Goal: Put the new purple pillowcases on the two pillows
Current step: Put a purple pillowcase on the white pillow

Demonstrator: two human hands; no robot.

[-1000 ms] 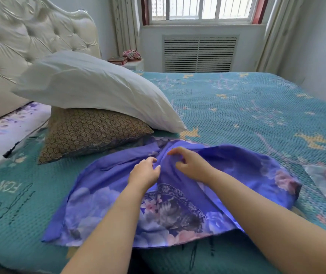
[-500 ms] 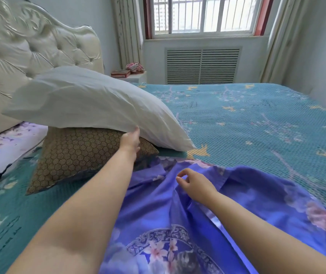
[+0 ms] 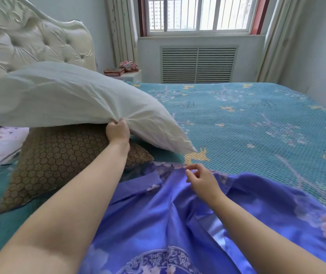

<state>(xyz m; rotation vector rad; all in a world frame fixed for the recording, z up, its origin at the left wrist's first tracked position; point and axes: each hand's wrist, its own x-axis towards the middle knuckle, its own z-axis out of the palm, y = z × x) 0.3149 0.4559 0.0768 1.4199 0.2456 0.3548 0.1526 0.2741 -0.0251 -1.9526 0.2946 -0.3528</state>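
Meanwhile, the plump white fabric pillow is gripped by the left hand, while the right hand, fingers relaxed, is rested on the shiny purple floral pillowcase.

Both forearms are bare to the frame edge, and the left hand and right hand seemingly ringless.

We have taken our left hand off the purple pillowcase and reached toward eleven o'clock, where it now grips a bunched fold on the near edge of the white pillow. Our right hand has let go of the cloth and rests on the pillowcase with loosely curled fingers. We have leaned in, so the pillow looms larger.
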